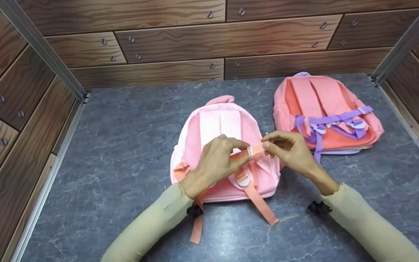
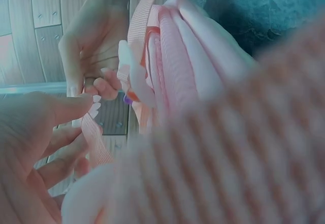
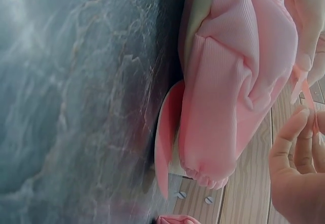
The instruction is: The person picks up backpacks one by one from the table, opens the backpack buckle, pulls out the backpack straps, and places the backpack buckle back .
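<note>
A pink backpack (image 1: 209,127) lies with its shoulder straps facing up. Over its lower half my left hand (image 1: 218,154) pinches an orange chest strap (image 1: 239,155) beside a white buckle (image 1: 249,150). The buckle's pale prongs (image 2: 95,105) show at the left fingertips in the left wrist view. Opposite, my right hand (image 1: 291,151) pinches the strap's other part (image 1: 257,148) between thumb and fingers. Both hands' fingertips are close together, with the band (image 3: 307,96) between them in the right wrist view. Two orange strap tails (image 1: 262,205) hang off the backpack's bottom edge.
A coral backpack (image 1: 326,105) with purple straps (image 1: 336,118) lies at the right, close to the pink one. The dark marbled tabletop (image 1: 122,138) is bounded by wood-patterned panels (image 1: 169,43) and metal rails (image 1: 46,203) at the sides.
</note>
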Demonstrator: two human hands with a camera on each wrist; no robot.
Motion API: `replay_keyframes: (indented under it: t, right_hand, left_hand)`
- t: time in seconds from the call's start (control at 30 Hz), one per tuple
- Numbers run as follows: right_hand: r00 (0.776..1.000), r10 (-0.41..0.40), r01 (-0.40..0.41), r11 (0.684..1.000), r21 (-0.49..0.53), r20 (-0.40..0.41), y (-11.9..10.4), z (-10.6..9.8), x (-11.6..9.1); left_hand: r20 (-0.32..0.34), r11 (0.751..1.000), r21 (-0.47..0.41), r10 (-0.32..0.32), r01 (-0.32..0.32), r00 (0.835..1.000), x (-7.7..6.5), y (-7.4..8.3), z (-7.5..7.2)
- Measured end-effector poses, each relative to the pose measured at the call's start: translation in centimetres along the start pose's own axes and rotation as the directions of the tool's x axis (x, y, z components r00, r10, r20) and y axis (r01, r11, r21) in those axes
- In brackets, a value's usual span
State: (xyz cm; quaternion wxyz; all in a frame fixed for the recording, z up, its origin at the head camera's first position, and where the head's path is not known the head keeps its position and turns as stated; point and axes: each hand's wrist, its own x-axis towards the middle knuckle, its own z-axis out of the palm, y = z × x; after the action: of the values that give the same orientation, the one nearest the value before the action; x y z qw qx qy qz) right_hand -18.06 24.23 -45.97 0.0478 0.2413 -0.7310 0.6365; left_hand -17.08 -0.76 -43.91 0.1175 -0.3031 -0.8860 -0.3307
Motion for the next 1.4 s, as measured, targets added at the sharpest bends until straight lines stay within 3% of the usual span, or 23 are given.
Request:
replay_keyframes:
  t: [0.3, 0.6, 1.03, 1.4]
  right_hand:
    - [0.997, 0.063, -0.064, 0.998, -0.025, -0.042, 0.1, -0.3, -0.2]
    - [0.995, 0.09, -0.091, 0.995, -0.035, -0.041, 0.2, -0.7, -0.4]
    - [0.98, 0.198, -0.196, 0.962, -0.19, -0.007, 0.2, -0.9, -0.3]
    - [0.973, 0.23, -0.222, 0.945, -0.241, 0.002, 0.2, -1.0, -0.3]
  left_hand:
    - [-0.022, 1.0, 0.03, -0.008, 0.008, 1.0, 0.6, 0.7, 1.1]
    - [0.016, 0.999, 0.051, -0.009, 0.008, 1.0, 1.2, 1.0, 1.9]
    - [0.077, 0.995, 0.082, -0.063, 0.056, 0.995, 1.2, 0.3, 2.9]
    - [0.105, 0.996, 0.063, -0.076, 0.07, 0.992, 1.5, 0.1, 3.3]
